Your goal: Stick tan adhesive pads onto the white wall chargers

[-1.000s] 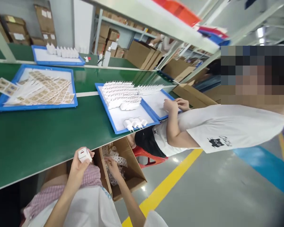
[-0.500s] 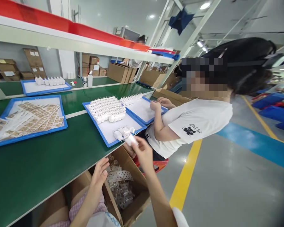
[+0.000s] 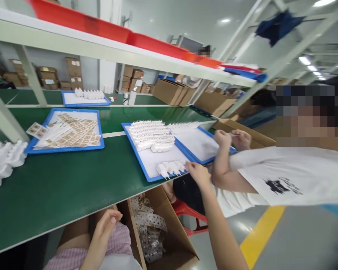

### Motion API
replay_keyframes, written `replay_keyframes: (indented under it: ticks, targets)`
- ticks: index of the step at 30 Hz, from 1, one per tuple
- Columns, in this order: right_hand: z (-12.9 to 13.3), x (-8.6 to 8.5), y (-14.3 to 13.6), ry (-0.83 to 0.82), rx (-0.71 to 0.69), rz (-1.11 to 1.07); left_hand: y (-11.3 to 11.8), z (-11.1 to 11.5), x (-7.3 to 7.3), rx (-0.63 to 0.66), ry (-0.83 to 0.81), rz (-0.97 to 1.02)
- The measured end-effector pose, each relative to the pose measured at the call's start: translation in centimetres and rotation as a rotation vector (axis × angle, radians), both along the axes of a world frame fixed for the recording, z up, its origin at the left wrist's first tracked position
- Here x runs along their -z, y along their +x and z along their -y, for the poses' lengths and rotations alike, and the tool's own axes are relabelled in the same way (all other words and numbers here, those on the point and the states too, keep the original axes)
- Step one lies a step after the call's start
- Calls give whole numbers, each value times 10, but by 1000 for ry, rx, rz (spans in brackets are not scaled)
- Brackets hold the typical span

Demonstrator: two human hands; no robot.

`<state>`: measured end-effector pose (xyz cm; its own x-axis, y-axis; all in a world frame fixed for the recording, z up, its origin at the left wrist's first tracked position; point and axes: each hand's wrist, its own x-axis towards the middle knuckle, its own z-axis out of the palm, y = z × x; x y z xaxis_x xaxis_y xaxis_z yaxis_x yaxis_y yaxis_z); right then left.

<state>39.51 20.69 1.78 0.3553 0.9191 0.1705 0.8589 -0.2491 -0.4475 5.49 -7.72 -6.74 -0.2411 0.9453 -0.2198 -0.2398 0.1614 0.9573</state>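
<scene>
My right hand (image 3: 199,174) reaches to the front right corner of a blue-rimmed tray (image 3: 141,162). Its fingertips are closed at the right end of a short row of white plug adapters (image 3: 169,168), whose metal pins point toward me. They seem to pinch the endmost adapter, partly hidden by the fingers. Farther back in the same tray, several rows of white adapters (image 3: 149,135) stand with pins up. My left hand (image 3: 105,227) hovers above my lap, below the table edge, fingers loosely extended and nothing in it.
A cardboard box (image 3: 176,221) of scrap strips stands below the table edge. A co-worker's hands (image 3: 231,138) work over the adjoining tray (image 3: 201,144). On the left are a tray (image 3: 101,140) of sticker sheets and more white adapters (image 3: 2,161). A shelf (image 3: 101,50) spans overhead.
The view has swung left, bringing adapters in at the left edge. My right hand has brought the lifted white adapter down to the row's right end. My left hand stays low.
</scene>
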Motion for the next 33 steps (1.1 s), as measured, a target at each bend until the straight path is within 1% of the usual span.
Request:
replay_keyframes:
  ticks: [2, 4, 6, 7, 9, 11, 13, 14, 16, 18, 19, 21, 22, 24, 27, 30, 32, 33]
  targets:
    - [2, -12, -4, 30, -38, 53, -4, 5, -2, -6, 4, -4]
    - [2, -27, -19, 110, -135, 94, -9, 9, -6, -9, 20, -11]
    - [0, -40, -49, 205, -312, 107, -15, 12, -10, -17, 36, -20]
    - [-1, -44, -71, 244, -426, 104, -18, 14, -12, -25, 40, -23]
    - [-2, -48, -129, 283, -677, 89, -24, 18, -18, -38, 39, -22]
    - [-5, -45, -199, 260, -921, 83, -28, 24, -22, -50, 37, -18]
    - [-10, -40, -273, 203, -1107, 100, -32, 30, -23, -78, 45, -23]
    - [-13, -37, -309, 169, -1172, 114, -34, 33, -23, -101, 53, -30]
    - [-18, -32, -376, 100, -1250, 153, -37, 39, -19, -166, 71, -44]
    - [-16, -29, -431, 46, -1292, 197, -41, 46, -15, -226, 77, -47]
    - [-13, -27, -453, 25, -1307, 219, -44, 49, -13, -252, 75, -44]
    - [-2, -24, -487, -10, -1332, 261, -51, 54, -11, -298, 64, -35]
    - [6, -22, -499, -26, -1343, 283, -54, 56, -10, -320, 57, -31]
    - [22, -17, -513, -49, -1355, 330, -63, 59, -10, -369, 42, -27]
    - [41, -12, -518, -26, -1334, 399, -75, 61, -5, -428, 56, -1]
    - [54, -16, -506, 62, -1313, 446, -86, 60, 4, -442, 79, 79]
    - [67, -22, -485, 142, -1334, 452, -93, 59, 7, -416, 77, 162]
    - [77, -23, -470, 181, -1354, 449, -97, 59, 7, -390, 80, 224]
